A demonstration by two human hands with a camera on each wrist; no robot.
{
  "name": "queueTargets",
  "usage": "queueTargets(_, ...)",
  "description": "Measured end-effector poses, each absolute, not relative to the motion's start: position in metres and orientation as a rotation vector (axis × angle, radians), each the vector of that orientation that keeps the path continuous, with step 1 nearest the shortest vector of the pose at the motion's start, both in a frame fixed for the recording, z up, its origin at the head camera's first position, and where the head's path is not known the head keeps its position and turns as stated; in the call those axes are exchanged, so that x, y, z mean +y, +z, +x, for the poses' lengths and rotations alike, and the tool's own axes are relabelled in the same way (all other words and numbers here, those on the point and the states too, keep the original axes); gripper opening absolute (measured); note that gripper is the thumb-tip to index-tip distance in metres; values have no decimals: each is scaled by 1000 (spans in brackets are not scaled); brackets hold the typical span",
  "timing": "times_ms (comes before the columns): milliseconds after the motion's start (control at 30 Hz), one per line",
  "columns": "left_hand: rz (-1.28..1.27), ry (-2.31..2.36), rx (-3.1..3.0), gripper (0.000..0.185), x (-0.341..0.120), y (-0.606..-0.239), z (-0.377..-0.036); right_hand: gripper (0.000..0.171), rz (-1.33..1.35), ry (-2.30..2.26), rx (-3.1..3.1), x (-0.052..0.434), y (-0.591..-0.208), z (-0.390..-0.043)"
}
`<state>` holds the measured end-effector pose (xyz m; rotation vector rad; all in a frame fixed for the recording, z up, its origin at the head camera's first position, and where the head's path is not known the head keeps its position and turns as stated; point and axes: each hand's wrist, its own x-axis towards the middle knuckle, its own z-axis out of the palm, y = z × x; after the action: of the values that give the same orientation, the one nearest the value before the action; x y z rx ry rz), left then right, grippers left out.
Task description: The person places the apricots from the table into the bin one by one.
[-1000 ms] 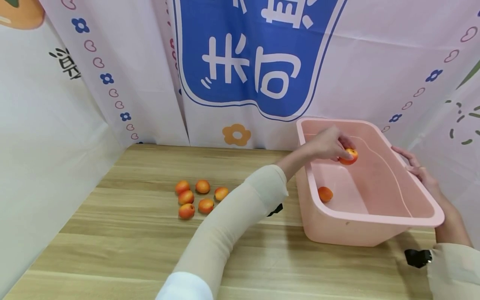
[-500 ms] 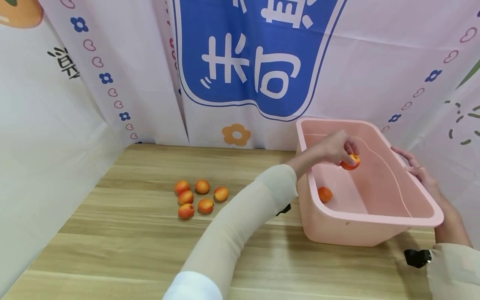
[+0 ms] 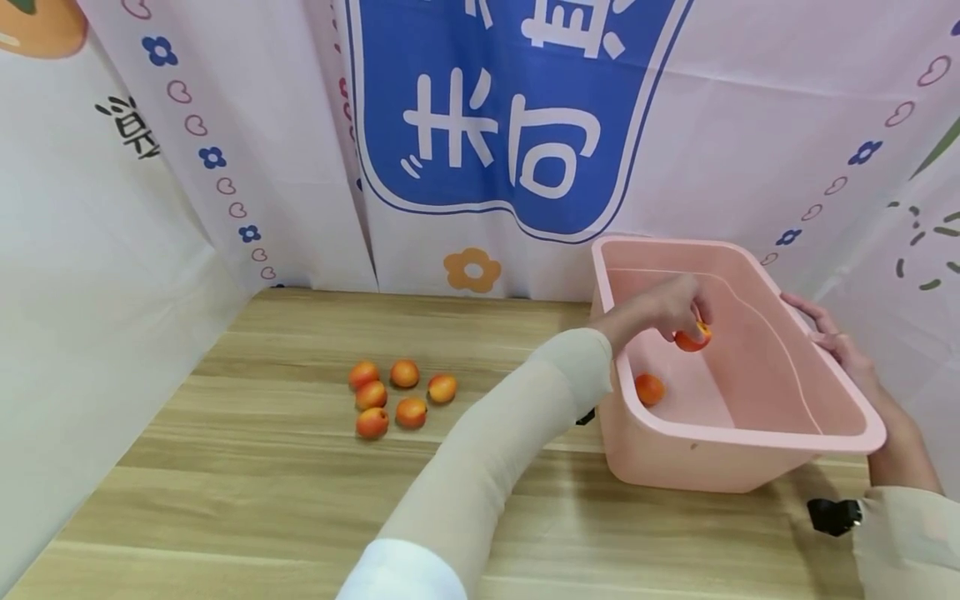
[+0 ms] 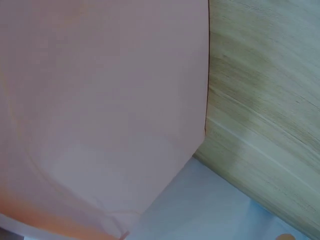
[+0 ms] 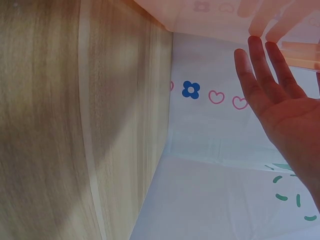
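Pink rectangular plastic tub (image 3: pixel 750 450) sits on the light wood-grain table (image 3: pixel 262 475), right of centre in the head view, its far end against the printed backdrop.

Left hand (image 3: pixel 663 307) reaches over the tub's left rim, fingers curled down around a small round orange-red fruit (image 3: pixel 693 337), held in the air inside the tub near the upper left of its interior. Grip is a fingertip pinch from above; the fruit is mostly covered by the fingers, only its lower part shows. Cream sleeve (image 3: pixel 487 467) runs from the bottom centre of the frame up to the tub's left wall.

A second orange fruit (image 3: pixel 649 389) lies on the tub floor, near the left wall, below and left of the held one, clear of it.

Right hand (image 3: pixel 843 346) rests on the outside of the tub's right rim, fingers straight along the edge, not wrapped. In the right wrist view the right hand (image 5: pixel 280 100) shows flat, fingers extended, tips touching the tub's pink rim (image 5: pixel 295 47) at the top right of the frame.

Left wrist view: only the tub's pink outer wall (image 4: pixel 100 110) filling the left of the frame, table surface at right. Hand and fruit not visible there.

Cluster of five loose orange fruits (image 3: pixel 397 396) sits on the table, left of centre, well apart from the tub. Blue-and-white printed banner (image 3: pixel 495 125) hangs behind, upper centre.
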<state>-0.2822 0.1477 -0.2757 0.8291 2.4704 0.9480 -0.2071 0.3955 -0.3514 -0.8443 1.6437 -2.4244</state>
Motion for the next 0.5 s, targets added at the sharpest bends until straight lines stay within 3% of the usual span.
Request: queueTargets(500,762,860,2542,24,162,-277,-283,76,-892,-2409,1558,397,-353,-209)
